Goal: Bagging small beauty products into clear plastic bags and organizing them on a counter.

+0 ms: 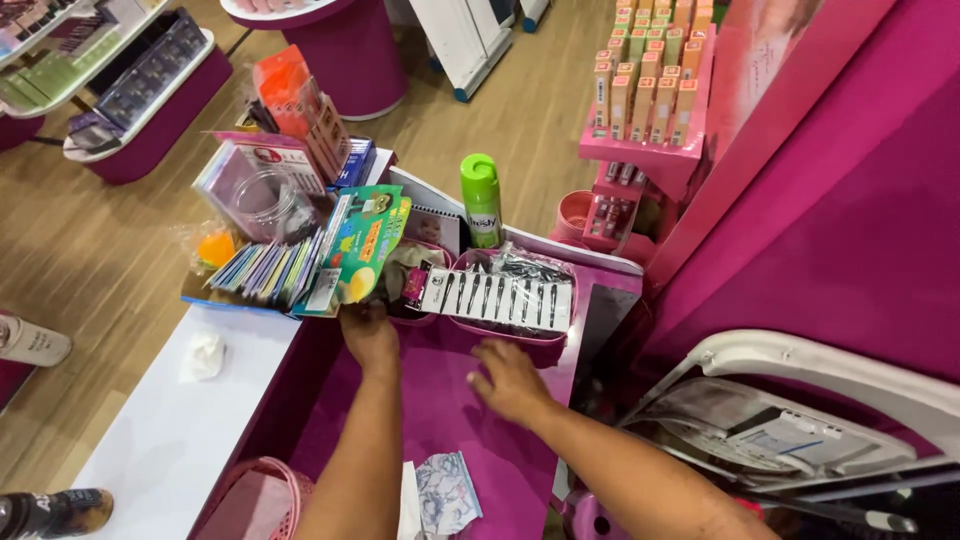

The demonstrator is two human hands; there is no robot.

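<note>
Magenta shop table | left hand fingers hidden under green packet, grip cannot tell | right hand fingers spread flat, below hair-clip card

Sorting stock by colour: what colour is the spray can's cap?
Bright green, on the spray can; head view.

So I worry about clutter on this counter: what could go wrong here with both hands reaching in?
The left hand is at the green packet leaning in a crowded stack at the counter's edge; a tug may spill it. The right hand is just below the card of hair clips lying over a pink basket; a nudge could tip the card off.
</note>
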